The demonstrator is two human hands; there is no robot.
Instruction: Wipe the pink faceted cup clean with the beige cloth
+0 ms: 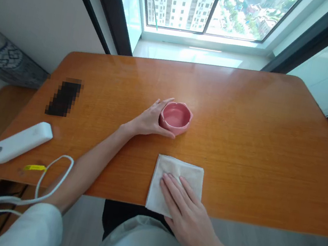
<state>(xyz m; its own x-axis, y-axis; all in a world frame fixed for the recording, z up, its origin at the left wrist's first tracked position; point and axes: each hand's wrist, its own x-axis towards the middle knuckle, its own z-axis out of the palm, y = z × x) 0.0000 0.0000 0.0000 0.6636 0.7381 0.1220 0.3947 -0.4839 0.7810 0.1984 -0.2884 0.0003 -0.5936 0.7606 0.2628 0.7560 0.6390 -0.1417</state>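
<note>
A small pink bowl (176,117) with a wavy rim stands near the middle of the orange wooden table (259,135). My left hand (151,119) curls round its left side, thumb and fingers on the wall. A folded white cloth (178,175) lies at the table's near edge, partly overhanging it. My right hand (187,214) rests flat on the cloth's near part, fingers stretched out and lying together.
A white power strip (21,142) with a white cable (47,179) lies at the table's left front. A dark blurred-out object (64,97) sits further back on the left. A window ledge (194,54) runs behind the table's far edge.
</note>
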